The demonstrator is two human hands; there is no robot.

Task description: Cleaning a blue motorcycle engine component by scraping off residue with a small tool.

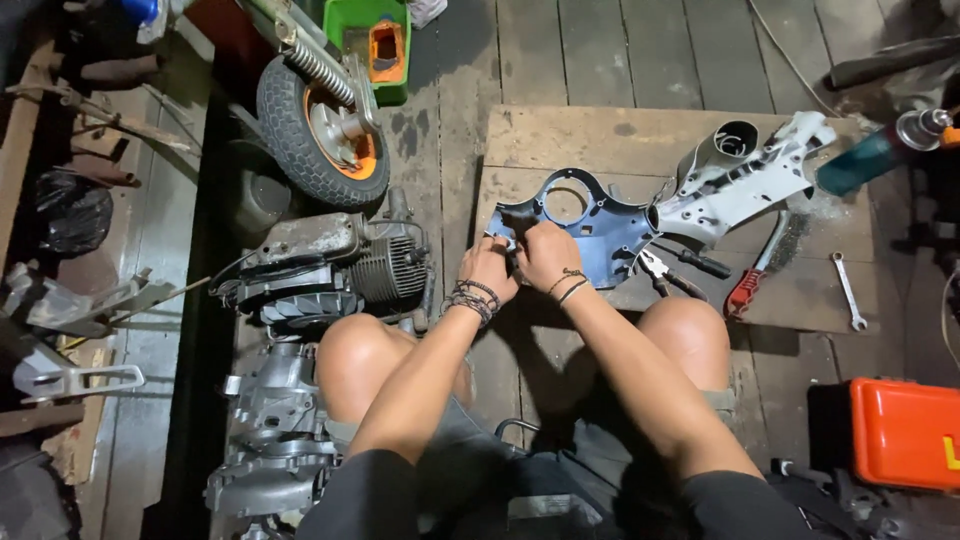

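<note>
Pinching the near-left edge of the blue cover plate (580, 225) with left hand (487, 268) and right hand (546, 255), fingers closed on it; lying left of the white housing (735, 185); probably stiff, light, sharp-edged

Both forearms reached forward from above the bare knees, wrists close together. The left hand (488, 268), banded with bracelets at the wrist, curled its fingers inward; the right hand (546, 255) pressed against it, knuckles up, fingers bent
</note>
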